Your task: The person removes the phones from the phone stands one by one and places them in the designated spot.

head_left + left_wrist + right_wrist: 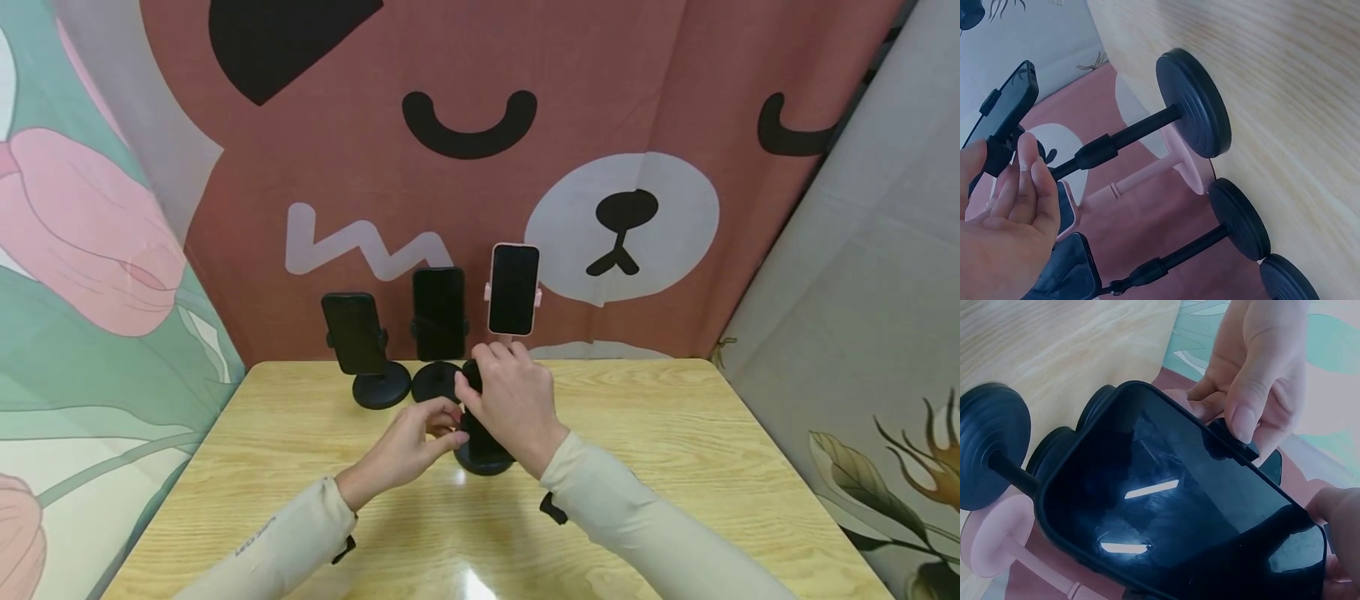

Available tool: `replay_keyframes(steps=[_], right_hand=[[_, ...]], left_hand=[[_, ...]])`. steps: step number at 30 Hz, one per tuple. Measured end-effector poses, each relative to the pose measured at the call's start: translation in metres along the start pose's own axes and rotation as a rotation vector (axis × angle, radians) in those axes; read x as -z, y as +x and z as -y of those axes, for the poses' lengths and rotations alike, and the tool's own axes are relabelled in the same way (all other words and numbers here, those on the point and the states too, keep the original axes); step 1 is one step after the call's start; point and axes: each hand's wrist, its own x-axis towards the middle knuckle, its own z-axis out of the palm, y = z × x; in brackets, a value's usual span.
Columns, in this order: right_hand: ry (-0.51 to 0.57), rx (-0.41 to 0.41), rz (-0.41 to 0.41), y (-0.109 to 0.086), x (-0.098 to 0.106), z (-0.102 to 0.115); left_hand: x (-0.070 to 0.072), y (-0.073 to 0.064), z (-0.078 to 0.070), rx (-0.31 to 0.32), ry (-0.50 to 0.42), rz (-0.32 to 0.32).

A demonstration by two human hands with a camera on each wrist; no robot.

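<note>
A black smartphone (1166,487) sits tilted in the clamp (1232,440) of the nearest black phone stand, its dark screen reflecting two bright light strips. My right hand (517,400) grips the phone's upper end, hiding part of it in the head view. At the side of the phone, my left hand (408,450) pinches the clamp arm between thumb and fingers. The left wrist view shows this stand's pole (1141,130) and its round base (1194,103) on the table.
Behind stand two black stands holding a left phone (354,333) and a middle phone (438,315). A pink stand holds another phone (513,290) to their right. The wooden table (637,433) ends against a bear-print curtain (337,167).
</note>
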Motion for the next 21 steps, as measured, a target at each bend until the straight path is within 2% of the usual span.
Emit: replay_keyframes(steps=[12,21], right_hand=[[0.002,0.013,-0.001,-0.0006,0.0010,-0.0015],[0.015,0.006,-0.001,-0.0012,-0.0006,-0.0016]], left_hand=[[0.0032,0.0065,0.0023,-0.047,0.011,0.040],[0.0031,0.0097,0.0034,-0.038,0.005,0.035]])
